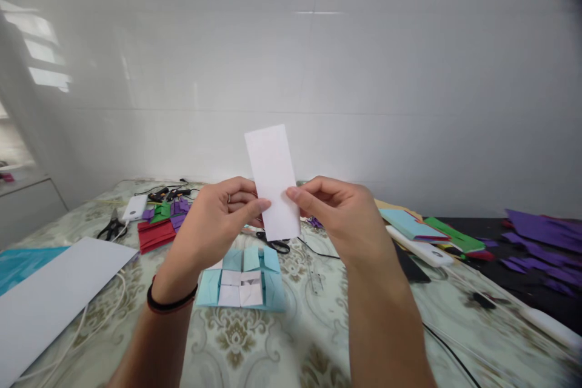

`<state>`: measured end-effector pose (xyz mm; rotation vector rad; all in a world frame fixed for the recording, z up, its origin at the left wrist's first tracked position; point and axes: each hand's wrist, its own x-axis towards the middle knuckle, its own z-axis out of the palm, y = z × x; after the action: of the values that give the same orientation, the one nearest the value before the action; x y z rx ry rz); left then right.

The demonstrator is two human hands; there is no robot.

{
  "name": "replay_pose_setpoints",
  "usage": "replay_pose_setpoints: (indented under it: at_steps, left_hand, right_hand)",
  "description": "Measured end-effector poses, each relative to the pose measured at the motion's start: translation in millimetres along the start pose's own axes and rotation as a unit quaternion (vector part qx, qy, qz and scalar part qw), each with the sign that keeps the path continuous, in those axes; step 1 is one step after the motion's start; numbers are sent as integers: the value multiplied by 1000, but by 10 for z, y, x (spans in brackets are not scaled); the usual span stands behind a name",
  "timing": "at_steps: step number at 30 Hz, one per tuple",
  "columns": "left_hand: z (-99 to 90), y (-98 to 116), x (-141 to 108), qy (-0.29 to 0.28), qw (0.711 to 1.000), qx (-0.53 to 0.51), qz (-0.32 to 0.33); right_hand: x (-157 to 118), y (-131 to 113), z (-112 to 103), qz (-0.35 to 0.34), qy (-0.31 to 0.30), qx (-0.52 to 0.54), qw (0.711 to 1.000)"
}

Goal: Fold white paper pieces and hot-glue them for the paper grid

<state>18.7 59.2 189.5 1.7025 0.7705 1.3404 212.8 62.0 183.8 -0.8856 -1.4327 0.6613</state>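
A white rectangular strip of paper [273, 179] is held up, slightly tilted, above the table. My left hand [222, 215] pinches its left edge, thumb in front and fingers behind. On the right edge, my right hand [348, 212] grips the paper the same way near its lower part. Below the hands, a block of folded light blue and white paper pieces [240, 280] lies on the patterned tablecloth [254, 348]. Black-handled scissors [278, 247] lie just behind that block, partly hidden by the paper.
White sheets [68, 297] and a blue packet [27, 264] lie at left. Behind them are scissors [111, 227], red folded paper [154, 235] and a white power bank [135, 208]. Coloured paper stacks [413, 224], a white power strip [421, 247], cables and purple pieces [541, 230] are at right.
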Motion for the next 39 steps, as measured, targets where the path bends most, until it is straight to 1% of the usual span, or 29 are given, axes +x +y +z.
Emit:
replay_pose_setpoints:
  at_steps: [1,3,6,9,12,14,17,20,28,34,37,39]
  left_hand:
    - [2,-3,-1,-11,1000,-1,-2]
    - [6,-7,-1,-15,1000,-4,-4]
    - [5,-12,2,8,1000,-2,-3]
    - [-6,-11,4,32,999,6,-1]
    - [-15,-6,4,40,999,12,5]
    - [-14,-4,4,33,999,7,4]
    - [-4,-5,6,3,1000,-9,-8]
    - [4,-7,9,-10,1000,-14,-9]
    - [-18,-5,25,34,999,-3,26]
    - [-17,11,17,34,999,1,36]
    - [-21,11,21,52,998,3,43]
    - [-30,6,24,66,996,-2,53]
  right_hand:
    - [0,3,2,-2,7,-4,1000]
    - [1,8,4,-4,10,-3,1000]
    - [4,8,1,-8,-7,12,1000]
    - [6,2,-10,-7,-41,13,999]
    - [7,-6,-13,-4,-52,4,999]
    - [8,-7,-8,-4,-40,-2,999]
    - [11,-1,-2,-6,-21,-12,1000]
    - [9,6,-2,-9,-18,-9,1000]
    - [-13,-12,-5,-30,-70,-33,997]
    - [-23,-14,14,-42,-59,-52,996]
    - [-29,-19,11,-48,-58,-58,995]
    - [-32,-23,9,-48,-71,-68,994]
